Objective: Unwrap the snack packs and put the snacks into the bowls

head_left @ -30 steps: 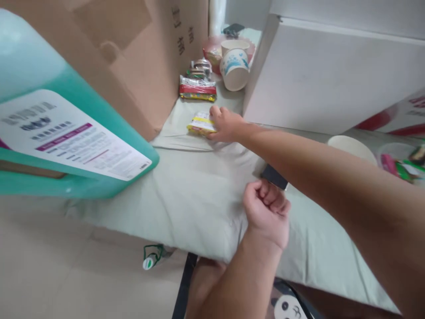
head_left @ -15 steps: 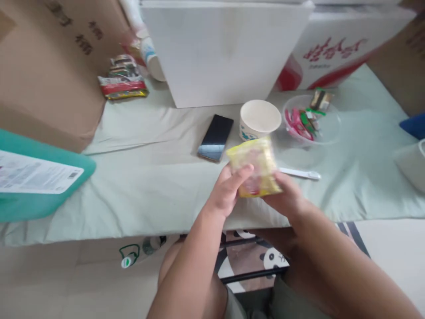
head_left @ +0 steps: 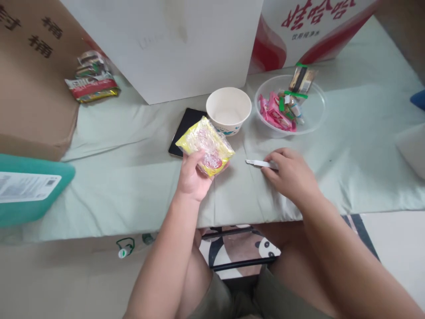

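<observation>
My left hand is closed on a yellow plastic-wrapped packet with a red patch, raised over the cloth. Under the packet's upper left part lies a black phone, partly covered from sight. On the right, the fingers of my right hand are closed around a white utility knife, low over the cloth, its tip pointing left. Just behind the packet stands an open white paper bowl with a blue-green print. A clear plastic bowl beside it holds pink and green-edged wrapped snacks.
Large white cartons stand along the back, one with red lettering. At the left are a brown cardboard box, a red snack bag and a teal container. A white vessel sits at the right edge.
My right hand has left the packet and taken hold of the white knife on the cloth. My left hand now holds the packet alone, further left. The view has shifted too.
</observation>
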`<action>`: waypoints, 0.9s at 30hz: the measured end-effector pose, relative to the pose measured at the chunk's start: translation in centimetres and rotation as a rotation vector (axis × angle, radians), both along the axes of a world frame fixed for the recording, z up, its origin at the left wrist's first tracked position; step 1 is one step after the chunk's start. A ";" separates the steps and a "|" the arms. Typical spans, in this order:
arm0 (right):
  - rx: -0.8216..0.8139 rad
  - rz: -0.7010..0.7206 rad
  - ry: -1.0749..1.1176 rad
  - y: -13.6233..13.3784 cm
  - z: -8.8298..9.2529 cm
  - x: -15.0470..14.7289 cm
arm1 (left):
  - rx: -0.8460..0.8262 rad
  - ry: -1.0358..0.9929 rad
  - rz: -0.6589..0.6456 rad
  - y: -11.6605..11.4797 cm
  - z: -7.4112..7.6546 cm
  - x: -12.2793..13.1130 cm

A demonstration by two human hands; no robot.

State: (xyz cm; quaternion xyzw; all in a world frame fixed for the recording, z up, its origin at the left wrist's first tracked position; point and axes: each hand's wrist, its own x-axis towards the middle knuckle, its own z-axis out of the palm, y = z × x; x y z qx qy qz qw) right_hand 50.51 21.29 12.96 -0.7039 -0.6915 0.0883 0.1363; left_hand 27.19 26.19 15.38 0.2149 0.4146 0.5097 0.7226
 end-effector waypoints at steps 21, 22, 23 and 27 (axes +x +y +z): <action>-0.389 0.151 1.114 -0.4 1.6 -6.2 | 0.231 0.197 0.030 -1.4 -1.7 1.2; -0.415 0.162 1.096 -0.4 1.6 -6.3 | 0.224 0.185 0.051 -1.2 -1.2 0.9; -0.442 0.173 1.070 -0.4 1.7 -6.3 | 0.220 0.174 0.068 -1.0 -0.7 0.5; -0.407 0.196 0.856 -0.5 2.1 -5.8 | 0.227 0.196 0.104 -0.7 0.4 -0.9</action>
